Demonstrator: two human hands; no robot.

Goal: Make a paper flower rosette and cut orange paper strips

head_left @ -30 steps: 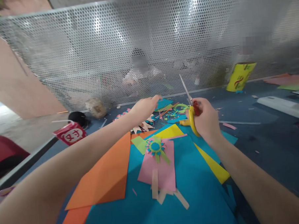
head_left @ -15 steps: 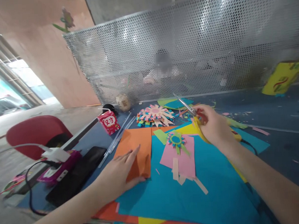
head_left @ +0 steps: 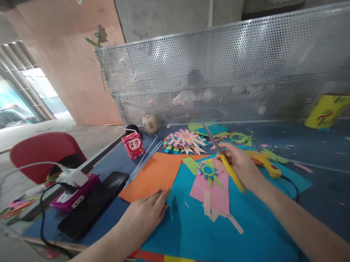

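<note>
Metal scissors with yellow handles [head_left: 231, 173] are clamped in the right hand [head_left: 243, 165], over the blue sheet, blades pointing away. The left hand [head_left: 144, 215] touches the near edge of a flat orange paper sheet [head_left: 156, 171]; whether its fingers pinch it, I cannot tell. Between the hands, a pink paper rectangle [head_left: 212, 197] lies on a large blue paper sheet [head_left: 202, 236], bearing a blue-and-green fringed paper flower [head_left: 208, 169]. Beyond sits a pile of multicoloured fringed paper flowers [head_left: 185, 137].
</note>
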